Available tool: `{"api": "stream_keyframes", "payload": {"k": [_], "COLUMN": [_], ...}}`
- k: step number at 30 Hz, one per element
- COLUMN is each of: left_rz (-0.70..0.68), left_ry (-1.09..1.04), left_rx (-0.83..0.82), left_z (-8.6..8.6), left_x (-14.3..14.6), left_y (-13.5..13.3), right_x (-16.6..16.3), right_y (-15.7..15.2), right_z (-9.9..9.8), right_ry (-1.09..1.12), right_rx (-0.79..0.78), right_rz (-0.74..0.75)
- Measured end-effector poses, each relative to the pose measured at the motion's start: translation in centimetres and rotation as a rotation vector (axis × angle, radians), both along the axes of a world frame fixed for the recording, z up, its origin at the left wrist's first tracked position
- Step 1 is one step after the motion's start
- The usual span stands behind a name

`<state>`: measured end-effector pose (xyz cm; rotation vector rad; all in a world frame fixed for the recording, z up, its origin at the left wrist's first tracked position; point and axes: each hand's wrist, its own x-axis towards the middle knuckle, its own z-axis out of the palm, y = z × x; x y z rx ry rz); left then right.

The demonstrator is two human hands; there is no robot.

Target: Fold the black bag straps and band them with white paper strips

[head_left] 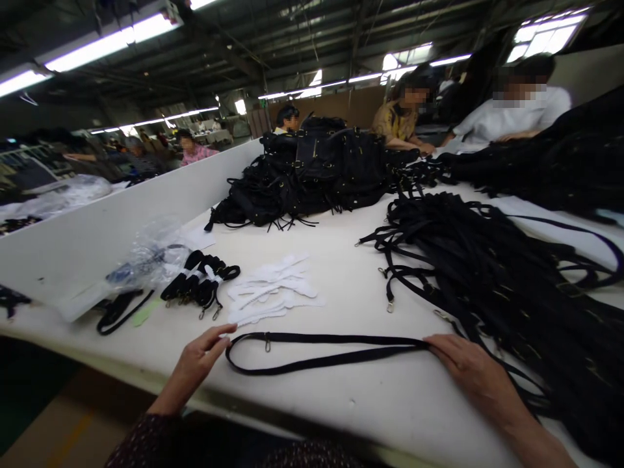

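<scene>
A black strap (322, 351) lies folded into a long flat loop on the white table (341, 286), a small metal ring near its left end. My left hand (197, 363) rests at the loop's left end, fingers stretched out and just short of the strap. My right hand (468, 370) lies flat on the strap's right end, fingers extended and pressing it to the table. Just beyond the left hand is a stack of white paper strips (273, 292).
A big heap of loose black straps (497, 273) fills the right side. Bundled straps (199, 283) and a clear plastic bag (146, 257) lie at left by a white divider wall (97, 227). Black bags (312, 172) pile up at the back; several people sit beyond.
</scene>
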<state>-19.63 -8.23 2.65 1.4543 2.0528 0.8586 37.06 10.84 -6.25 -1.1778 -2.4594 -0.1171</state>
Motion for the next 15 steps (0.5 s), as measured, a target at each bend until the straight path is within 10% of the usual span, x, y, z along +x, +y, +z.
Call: {"api": "stream_keyframes", "payload": {"k": [15], "left_rz": [-0.295], "left_ry": [0.316], "left_rx": [-0.018], "left_z": [-0.3], "left_x": [3.1], "left_y": [6.9], "right_x": [-0.1], "right_y": [-0.4], "right_z": [-0.3], "right_ry": [-0.031], "right_rx": [0.144], "right_rz": [0.002]}}
